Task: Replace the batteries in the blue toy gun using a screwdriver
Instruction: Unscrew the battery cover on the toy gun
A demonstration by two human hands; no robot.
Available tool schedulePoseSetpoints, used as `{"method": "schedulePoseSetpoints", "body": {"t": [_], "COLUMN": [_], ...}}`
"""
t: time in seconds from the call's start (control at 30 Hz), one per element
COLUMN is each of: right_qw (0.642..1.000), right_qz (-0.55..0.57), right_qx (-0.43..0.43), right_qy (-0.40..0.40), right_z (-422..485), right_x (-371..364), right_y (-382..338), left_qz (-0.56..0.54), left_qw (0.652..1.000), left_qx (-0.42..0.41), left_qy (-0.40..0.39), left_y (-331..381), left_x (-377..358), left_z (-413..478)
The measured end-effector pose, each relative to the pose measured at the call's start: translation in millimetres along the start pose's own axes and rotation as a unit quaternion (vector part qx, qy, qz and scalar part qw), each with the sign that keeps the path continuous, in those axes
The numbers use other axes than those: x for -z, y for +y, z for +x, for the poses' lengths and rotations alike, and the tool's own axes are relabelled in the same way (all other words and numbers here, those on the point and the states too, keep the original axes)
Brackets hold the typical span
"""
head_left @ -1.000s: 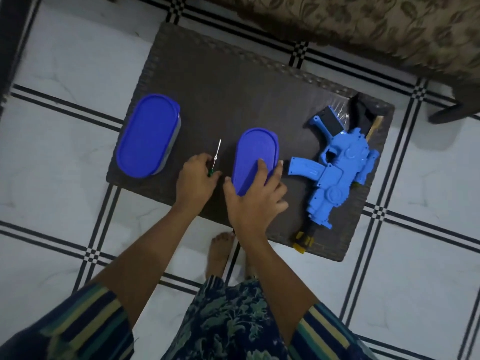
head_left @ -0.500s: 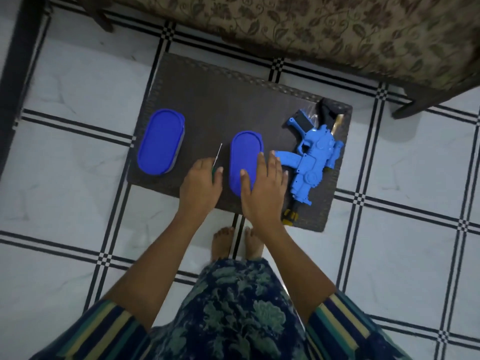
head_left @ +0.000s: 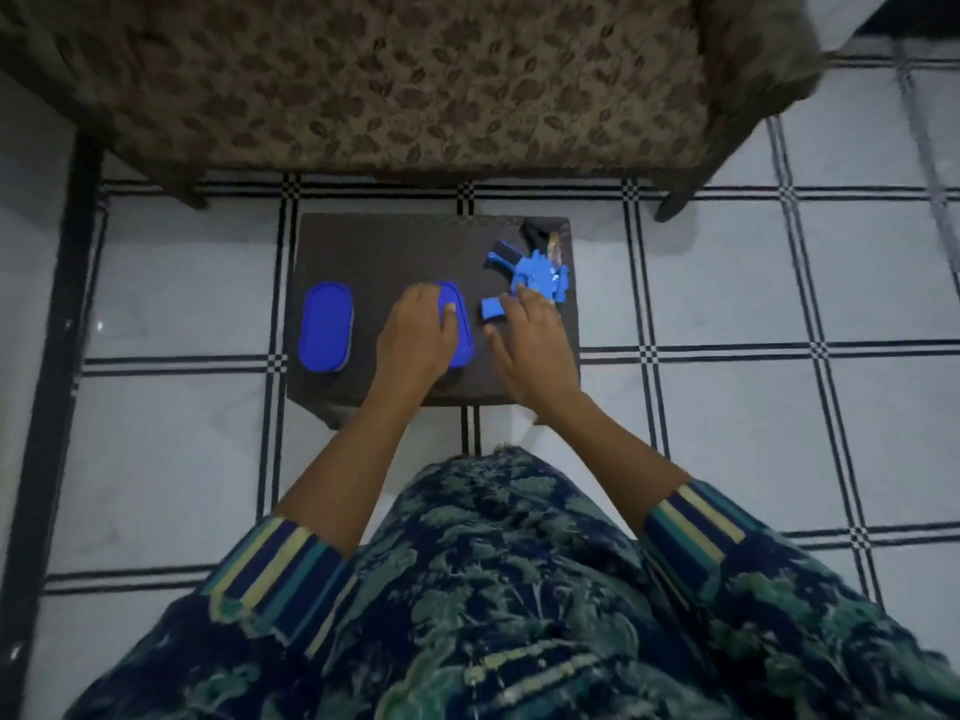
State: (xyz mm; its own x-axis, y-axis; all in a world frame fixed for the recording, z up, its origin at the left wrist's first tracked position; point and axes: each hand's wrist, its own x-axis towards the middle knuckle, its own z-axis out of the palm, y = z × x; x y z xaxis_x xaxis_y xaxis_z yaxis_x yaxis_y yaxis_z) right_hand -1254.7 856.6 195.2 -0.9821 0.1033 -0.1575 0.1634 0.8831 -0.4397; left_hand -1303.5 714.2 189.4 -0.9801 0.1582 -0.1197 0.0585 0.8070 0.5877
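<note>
A white tiled floor (head_left: 727, 283) crossed by black double lines fills the frame. A small dark brown rectangular table (head_left: 395, 246) stands at its centre, below a brown floral-patterned sofa (head_left: 415, 80) that runs along the top. Over the middle of the table, the left hand (head_left: 415, 332) lies on a blue oval plastic container (head_left: 461, 330), with its thumb on the lid and its fingers bent over the far left edge. Whether those fingers clasp the container or anything under them cannot be told. To the right of it, the right hand (head_left: 532, 343) is spread flat with straight, parted fingers and holds nothing. Its fingertips reach the near end of the blue plastic toy gun (head_left: 537, 278), though actual contact is too blurred to judge. The gun lies on the upper right part of the table, with a blurred dark object (head_left: 534, 232) just behind it at the corner. A second blue oval plastic box (head_left: 326, 324) sits apart on the table's left side. Striped sleeves (head_left: 270, 569) and a dark leaf-print garment (head_left: 493, 589) fill the bottom of the frame.
</note>
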Motion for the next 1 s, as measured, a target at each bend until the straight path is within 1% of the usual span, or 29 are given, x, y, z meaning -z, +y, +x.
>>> {"method": "schedulePoseSetpoints", "body": {"t": [0.07, 0.17, 0.33, 0.4, 0.53, 0.6, 0.77, 0.87, 1.0], "right_qw": [1.000, 1.000, 0.999, 0.999, 0.997, 0.996, 0.993, 0.991, 0.984], "right_qz": [0.009, -0.002, -0.011, -0.011, -0.017, -0.013, -0.014, -0.009, 0.005], "right_qx": [0.004, 0.019, 0.031, 0.044, 0.076, 0.087, 0.118, 0.129, 0.179], "right_qy": [0.021, 0.024, 0.026, 0.026, 0.013, 0.018, 0.017, 0.017, -0.003], "right_z": [-7, -15, -24, -22, -15, -12, 3, 16, 62], "right_x": [20, 37, 68, 79, 112, 129, 171, 189, 204], "right_y": [6, 17, 51, 73, 126, 152, 220, 242, 257], "left_qz": [-0.003, 0.000, 0.008, 0.011, 0.001, -0.008, -0.022, -0.020, -0.015], "left_qw": [1.000, 0.999, 0.999, 0.999, 1.000, 1.000, 0.999, 0.998, 0.994], "left_qx": [-0.018, -0.036, -0.037, -0.038, -0.003, 0.006, 0.033, 0.051, 0.090], "left_qy": [-0.005, -0.011, -0.023, -0.016, 0.012, 0.024, 0.030, 0.043, 0.059], "left_y": [17, 33, 75, 97, 147, 171, 239, 270, 284], "left_x": [3, 0, -17, -30, -57, -73, -111, -118, -125], "left_z": [-6, -14, -15, -12, -5, 0, 11, 18, 50]}}
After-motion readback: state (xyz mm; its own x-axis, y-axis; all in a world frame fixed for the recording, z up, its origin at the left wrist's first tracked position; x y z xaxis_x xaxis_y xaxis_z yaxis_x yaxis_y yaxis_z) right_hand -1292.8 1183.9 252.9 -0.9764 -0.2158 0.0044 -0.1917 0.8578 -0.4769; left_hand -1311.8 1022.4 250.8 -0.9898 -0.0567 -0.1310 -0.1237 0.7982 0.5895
